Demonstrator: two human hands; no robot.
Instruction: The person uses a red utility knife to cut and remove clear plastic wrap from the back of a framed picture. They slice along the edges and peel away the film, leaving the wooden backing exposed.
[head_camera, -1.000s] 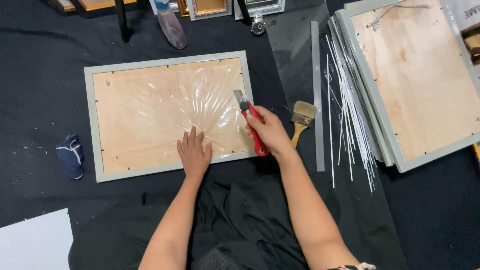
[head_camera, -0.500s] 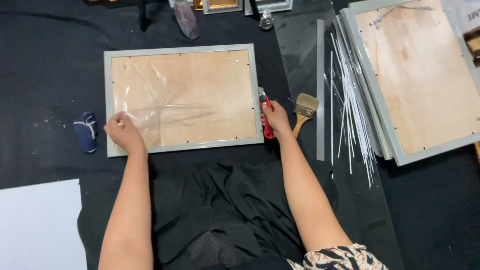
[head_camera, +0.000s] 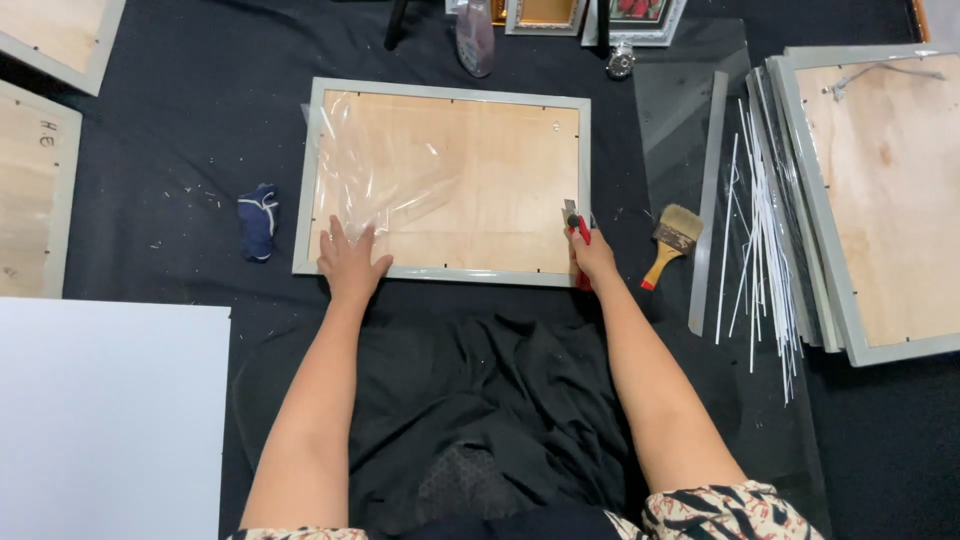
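Observation:
A grey picture frame (head_camera: 440, 275) with a plywood back lies face down on black cloth in front of me. Clear plastic film (head_camera: 380, 170) covers its left part, crumpled and lifted. My left hand (head_camera: 352, 262) lies flat on the frame's lower left corner, fingers spread on the film. My right hand (head_camera: 594, 258) grips a red utility knife (head_camera: 576, 228) at the frame's right edge, blade pointing away from me.
A paintbrush (head_camera: 670, 240) lies right of the knife. Thin white strips (head_camera: 760, 240), a grey bar (head_camera: 708, 200) and stacked frames (head_camera: 870, 200) fill the right side. A blue cloth (head_camera: 259, 220) lies left; a white board (head_camera: 110, 420) at lower left. A spray bottle (head_camera: 476, 40) stands beyond the frame.
My left hand went from the frame's bottom middle to its left edge, then settled on the lower left corner. The film has bunched up at the left. The knife hand stays at the right edge.

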